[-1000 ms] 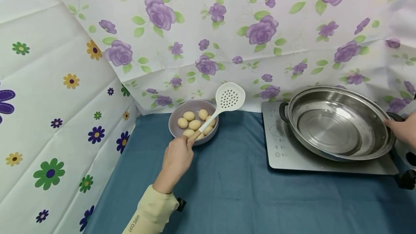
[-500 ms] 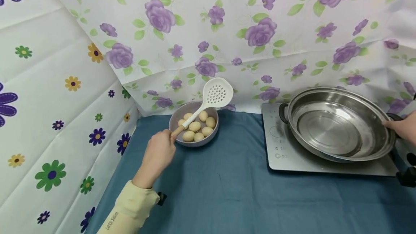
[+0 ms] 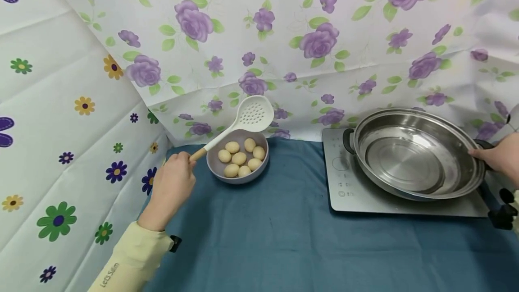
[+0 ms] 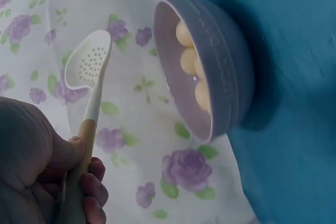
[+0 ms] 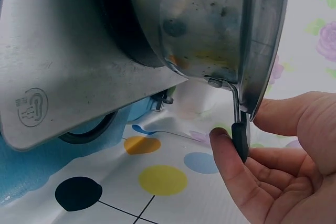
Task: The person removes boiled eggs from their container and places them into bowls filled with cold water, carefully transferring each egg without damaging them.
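Observation:
My left hand (image 3: 172, 184) grips the wooden handle of a white slotted skimmer (image 3: 254, 114), its perforated head raised behind the bowl's far rim in the head view. In the left wrist view, thumb and fingers wrap the handle of the skimmer (image 4: 86, 66). Just right of this hand stands a mauve bowl (image 3: 216, 170) with several pale eggs (image 3: 239, 158) in it. At the right, my right hand (image 3: 503, 157) holds the black side handle (image 5: 240, 140) of a wide steel pan (image 3: 405, 166), thumb at the rim and fingers under the handle. Water shows shallowly in the pan.
The pan sits on a silver induction cooktop (image 3: 342, 193) with a marked control panel. A blue cloth (image 3: 267, 247) covers the table. Floral sheets (image 3: 284, 35) rise behind and along the left side.
My left hand has moved left with the skimmer, bringing its head left and its handle off from over the eggs. The right hand stays at the pan handle.

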Demonstrator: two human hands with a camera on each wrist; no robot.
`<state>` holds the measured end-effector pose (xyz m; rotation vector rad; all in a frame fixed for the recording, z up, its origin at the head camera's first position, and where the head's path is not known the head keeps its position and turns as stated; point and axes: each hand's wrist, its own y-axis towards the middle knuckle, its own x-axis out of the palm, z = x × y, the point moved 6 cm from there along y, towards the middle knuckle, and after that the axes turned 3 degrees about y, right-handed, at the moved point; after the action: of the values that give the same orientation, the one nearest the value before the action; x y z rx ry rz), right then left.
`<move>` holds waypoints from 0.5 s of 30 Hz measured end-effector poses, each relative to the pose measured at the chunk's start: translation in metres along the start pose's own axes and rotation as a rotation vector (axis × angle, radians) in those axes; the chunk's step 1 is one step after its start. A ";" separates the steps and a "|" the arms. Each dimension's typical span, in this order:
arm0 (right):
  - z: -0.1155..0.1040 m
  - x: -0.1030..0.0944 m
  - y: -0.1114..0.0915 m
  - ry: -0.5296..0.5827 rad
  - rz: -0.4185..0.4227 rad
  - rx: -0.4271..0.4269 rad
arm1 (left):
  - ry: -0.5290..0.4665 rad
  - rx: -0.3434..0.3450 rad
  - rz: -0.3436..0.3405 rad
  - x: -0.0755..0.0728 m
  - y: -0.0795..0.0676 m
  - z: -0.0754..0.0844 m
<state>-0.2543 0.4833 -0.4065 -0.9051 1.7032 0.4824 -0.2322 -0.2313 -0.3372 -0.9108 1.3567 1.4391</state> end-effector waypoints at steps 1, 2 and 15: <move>0.000 0.000 0.000 -0.003 0.001 -0.006 | 0.005 0.003 0.002 -0.002 0.001 -0.002; -0.001 0.000 0.000 -0.004 0.001 -0.011 | 0.011 0.005 0.003 -0.004 0.002 -0.005; -0.006 0.002 0.004 -0.063 0.019 -0.038 | 0.116 0.032 -0.027 -0.021 0.015 -0.029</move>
<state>-0.2614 0.4808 -0.4064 -0.8933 1.6517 0.5519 -0.2423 -0.2618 -0.3166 -1.0011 1.4433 1.3573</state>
